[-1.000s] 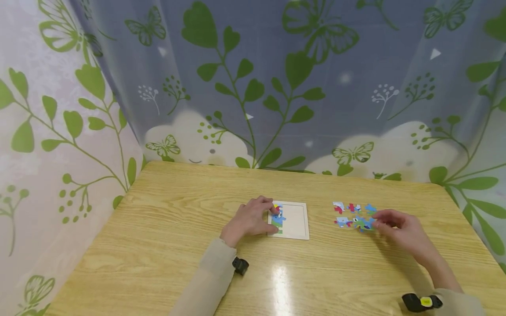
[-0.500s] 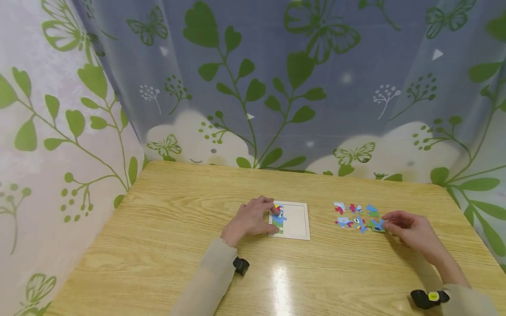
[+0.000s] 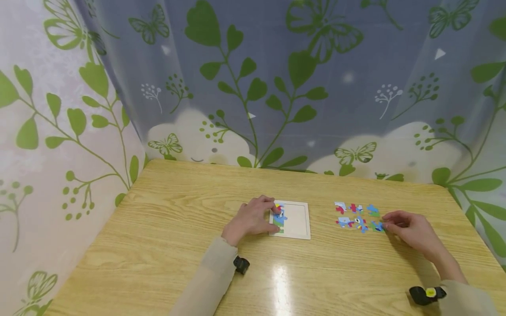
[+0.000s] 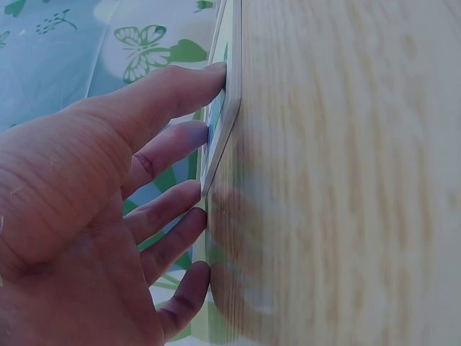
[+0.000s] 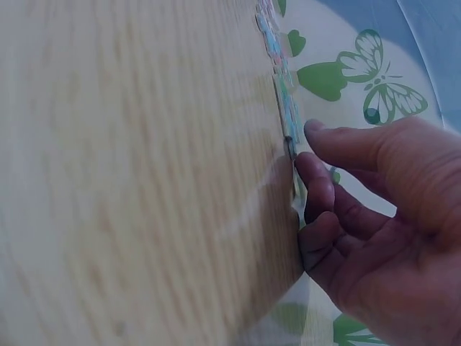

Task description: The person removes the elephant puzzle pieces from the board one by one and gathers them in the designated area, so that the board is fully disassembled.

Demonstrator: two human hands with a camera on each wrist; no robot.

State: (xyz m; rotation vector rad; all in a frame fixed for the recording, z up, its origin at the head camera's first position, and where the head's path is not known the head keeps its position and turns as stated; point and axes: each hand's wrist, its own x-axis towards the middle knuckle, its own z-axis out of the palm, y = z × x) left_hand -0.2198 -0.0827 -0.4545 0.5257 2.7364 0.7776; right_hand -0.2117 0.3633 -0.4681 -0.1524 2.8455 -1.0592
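Observation:
My left hand (image 3: 253, 219) rests on the left side of a square puzzle tray (image 3: 309, 224). Its thumb and index fingertips touch the picture pieces (image 3: 280, 217) that fill the tray's left column; in the left wrist view, other fingertips (image 4: 191, 191) reach the tray edge and tabletop. To the right of the tray, several loose puzzle pieces lie in two short rows. At the right end of the near row, my right hand (image 3: 407, 230) pinches the edge of a blue-and-green puzzle piece (image 3: 376, 226) with thumb and index finger; its other fingers (image 5: 320, 238) are curled against the table.
Other loose puzzle pieces include a red-and-white one (image 3: 340, 207), a red one (image 3: 354, 208), a blue-green one (image 3: 373, 210) and one with an eye (image 3: 359, 224). The wooden table (image 3: 178, 210) meets a leaf-printed curtain (image 3: 269, 87) behind and at the sides.
My right hand has drawn the blue-and-green puzzle piece rightward, away from the piece with the eye, then shifted slightly back left. My left hand stays on the tray.

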